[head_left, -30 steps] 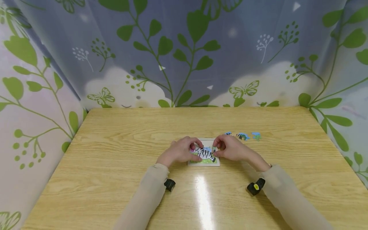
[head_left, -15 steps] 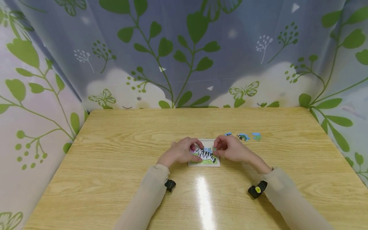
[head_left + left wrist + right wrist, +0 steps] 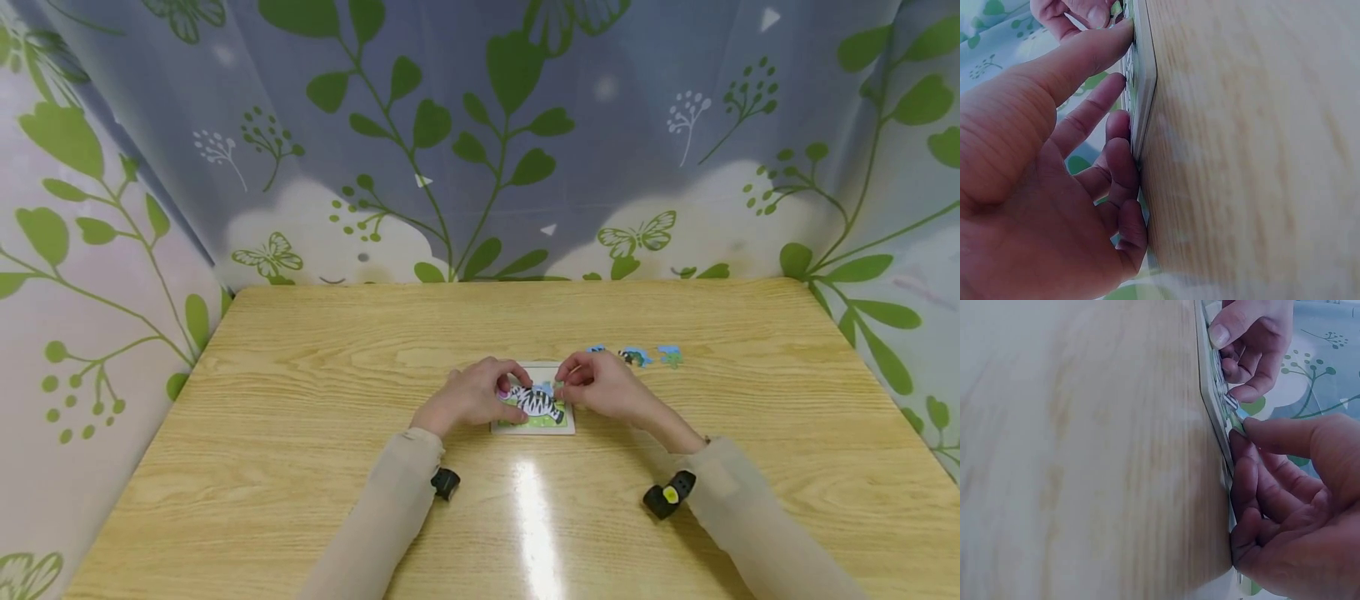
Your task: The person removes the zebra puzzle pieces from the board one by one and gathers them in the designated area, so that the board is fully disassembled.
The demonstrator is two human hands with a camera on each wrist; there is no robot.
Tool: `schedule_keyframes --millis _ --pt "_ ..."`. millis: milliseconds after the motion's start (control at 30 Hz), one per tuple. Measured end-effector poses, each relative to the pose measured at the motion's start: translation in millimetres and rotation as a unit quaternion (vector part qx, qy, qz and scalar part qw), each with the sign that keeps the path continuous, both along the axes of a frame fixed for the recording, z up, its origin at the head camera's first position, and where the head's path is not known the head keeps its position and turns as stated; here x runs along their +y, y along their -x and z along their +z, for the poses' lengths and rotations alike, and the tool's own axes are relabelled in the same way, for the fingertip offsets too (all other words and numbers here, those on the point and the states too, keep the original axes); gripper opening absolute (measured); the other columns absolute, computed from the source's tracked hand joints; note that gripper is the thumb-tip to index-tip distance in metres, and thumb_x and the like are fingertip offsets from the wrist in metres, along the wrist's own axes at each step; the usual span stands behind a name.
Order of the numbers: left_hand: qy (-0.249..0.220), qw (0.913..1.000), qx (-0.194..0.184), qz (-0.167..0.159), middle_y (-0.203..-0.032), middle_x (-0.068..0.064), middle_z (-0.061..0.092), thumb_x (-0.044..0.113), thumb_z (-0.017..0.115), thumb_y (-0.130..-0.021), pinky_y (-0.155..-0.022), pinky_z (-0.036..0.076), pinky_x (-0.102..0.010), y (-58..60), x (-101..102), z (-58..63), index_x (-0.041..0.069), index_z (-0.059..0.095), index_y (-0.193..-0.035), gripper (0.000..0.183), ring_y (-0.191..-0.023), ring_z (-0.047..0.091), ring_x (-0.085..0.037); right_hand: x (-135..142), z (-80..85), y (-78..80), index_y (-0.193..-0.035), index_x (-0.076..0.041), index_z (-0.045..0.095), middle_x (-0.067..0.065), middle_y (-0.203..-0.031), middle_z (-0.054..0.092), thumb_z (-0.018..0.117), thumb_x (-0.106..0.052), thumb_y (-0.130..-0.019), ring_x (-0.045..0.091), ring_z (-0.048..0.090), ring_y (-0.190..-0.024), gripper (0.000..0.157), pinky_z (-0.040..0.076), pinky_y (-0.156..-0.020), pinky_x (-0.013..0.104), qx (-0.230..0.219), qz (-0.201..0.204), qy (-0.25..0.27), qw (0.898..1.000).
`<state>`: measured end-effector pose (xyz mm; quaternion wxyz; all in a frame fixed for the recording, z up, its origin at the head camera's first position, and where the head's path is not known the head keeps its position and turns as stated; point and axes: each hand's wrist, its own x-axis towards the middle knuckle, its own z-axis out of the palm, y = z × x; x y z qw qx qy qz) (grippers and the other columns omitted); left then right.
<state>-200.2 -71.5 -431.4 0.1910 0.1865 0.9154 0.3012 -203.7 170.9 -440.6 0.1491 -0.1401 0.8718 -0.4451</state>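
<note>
The left hand (image 3: 480, 393) comes in from nine o'clock, with its thumb and first finger spread wide apart, and their tips rest on the board (image 3: 538, 374), as if to keep it from sliding. The right hand (image 3: 603, 390) comes in from three o'clock, and its thumb and finger pinch a small green piece (image 3: 1236, 423) at the board's two o'clock side. (The piece is so small, and the fingers hide so much of it, that I can't tell if it is all the way in.) The board lies flat between the hands. The zebra (image 3: 536, 403) is on it, with green grass below at six o'clock and a bit of blue just above its back. I think the low part is mostly done. The top strip, at twelve o'clock, is pale and bare, so that part looks left to fill. Near two o'clock from the board, past the right hand, three loose bits (image 3: 635, 357) lie in a row on the table (image 3: 337, 342), blue with some green and dark spots. I'd guess the work is more than half done. Far back at twelve o'clock hangs a leafy cloth (image 3: 465, 167).
</note>
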Motion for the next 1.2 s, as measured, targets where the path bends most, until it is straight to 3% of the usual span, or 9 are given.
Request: schedule_keyframes --millis 233,433,800,1200 --pt "0.0 1.0 -0.003 0.0 -0.099 0.005 0.06 0.036 0.086 -0.083 -0.101 0.03 -0.057 -0.5 1.6 0.1 0.031 0.068 -0.115 0.038 -0.095 0.053 -0.016 8.6 0.9 0.5 -0.107 -0.006 0.068 0.009 -0.094 0.072 0.073 -0.016 -0.094 0.017 0.064 -0.085 0.018 0.048 -0.072 0.029 -0.031 -0.017 0.017 0.999" --pt "0.013 0.9999 0.005 -0.001 -0.103 0.005 0.059 0.037 0.085 -0.084 -0.099 0.032 -0.052 -5.7 2.6 1.0 0.031 0.067 -0.119 0.04 -0.096 0.053 -0.016 31.4 1.4 -5.2 -0.108 -0.004 0.068 0.012 -0.094 0.073 0.072 -0.014 -0.095 0.018 0.065 -0.08 0.018 0.049 -0.064 0.027 0.002 -0.014 0.028 0.999" --pt "0.037 0.9973 0.055 -0.031 -0.105 0.003 0.059 0.039 0.08 -0.088 -0.087 0.034 -0.043 -12.8 -1.5 3.2 0.03 0.067 -0.125 0.04 -0.094 0.052 -0.016 88.7 12.3 -18.5 -0.112 -0.003 0.069 0.011 -0.097 0.072 0.071 -0.018 -0.097 0.012 0.066 -0.082 0.021 0.051 -0.066 0.025 0.049 -0.053 -0.021 0.997" --pt "0.032 0.9973 0.056 -0.036 -0.11 0.002 0.06 0.035 0.081 -0.087 -0.091 0.039 -0.044 -21.6 -0.7 4.5 0.03 0.07 -0.121 0.036 -0.1 0.054 -0.016 132.1 9.8 -23.2 -0.111 -0.003 0.07 0.011 -0.095 0.073 0.07 -0.019 -0.097 0.002 0.063 -0.079 0.021 0.05 -0.066 0.024 0.078 -0.084 -0.083 0.99"
